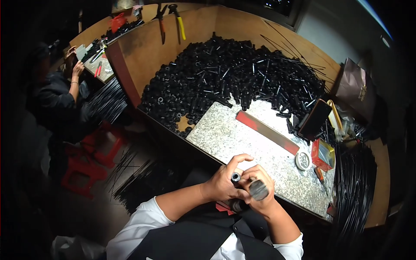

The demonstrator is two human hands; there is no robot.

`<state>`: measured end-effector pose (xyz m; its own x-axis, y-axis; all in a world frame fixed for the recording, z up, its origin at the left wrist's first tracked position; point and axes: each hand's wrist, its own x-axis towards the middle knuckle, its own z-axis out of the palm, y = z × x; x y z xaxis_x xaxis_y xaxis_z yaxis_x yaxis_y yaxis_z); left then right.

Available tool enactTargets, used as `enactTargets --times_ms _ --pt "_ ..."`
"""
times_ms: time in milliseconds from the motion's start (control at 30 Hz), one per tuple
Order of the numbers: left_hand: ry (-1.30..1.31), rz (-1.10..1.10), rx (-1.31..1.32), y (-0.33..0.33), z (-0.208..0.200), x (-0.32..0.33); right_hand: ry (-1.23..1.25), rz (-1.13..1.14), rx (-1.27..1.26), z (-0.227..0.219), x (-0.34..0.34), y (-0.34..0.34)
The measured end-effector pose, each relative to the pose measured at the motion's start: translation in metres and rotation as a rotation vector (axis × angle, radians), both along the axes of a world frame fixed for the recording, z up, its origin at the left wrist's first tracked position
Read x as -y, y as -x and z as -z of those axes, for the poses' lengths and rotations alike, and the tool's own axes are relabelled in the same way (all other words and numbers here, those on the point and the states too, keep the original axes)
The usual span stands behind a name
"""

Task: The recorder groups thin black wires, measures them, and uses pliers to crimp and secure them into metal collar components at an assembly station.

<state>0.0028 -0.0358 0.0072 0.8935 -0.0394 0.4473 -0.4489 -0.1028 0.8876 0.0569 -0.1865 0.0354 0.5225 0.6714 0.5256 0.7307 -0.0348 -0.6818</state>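
At the front edge of the bench, my left hand (216,186) is closed around a black tube (235,177), whose round hollow end with a pale metal ring points up. My right hand (265,201) is beside it, nearly touching, and grips a thick tool with a blunt grey metal end (259,190). That end is smeared by motion, and its handle is hidden by my fingers. Below my hands is a dark round shape (236,205), partly covered. Past my hands, a long red and grey bar (268,132) lies across the speckled bench top (216,125).
Black tubular parts (234,65) are heaped against the wooden walls. At right are a phone (315,119), a white dish of small metal bits (303,160), a red box (324,154), a screwdriver (320,174) and black rods (355,186). A co-worker (58,99) is at far left near red stools (84,177).
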Motion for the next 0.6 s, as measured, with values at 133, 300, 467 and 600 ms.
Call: enactTargets --times_ms 133,300,467,600 --pt "0.077 0.046 -0.026 -0.005 0.012 -0.010 0.062 0.027 -0.055 -0.003 -0.006 -0.004" --pt "0.230 0.094 -0.065 -0.008 0.009 -0.011 0.116 0.057 -0.552 -0.018 -0.011 -0.007" --pt "0.293 0.019 -0.152 -0.005 0.004 -0.030 0.264 0.073 -0.275 -0.017 0.021 -0.010" --pt "0.332 -0.008 -0.216 -0.005 0.006 -0.037 0.607 0.111 0.125 -0.024 0.052 0.004"
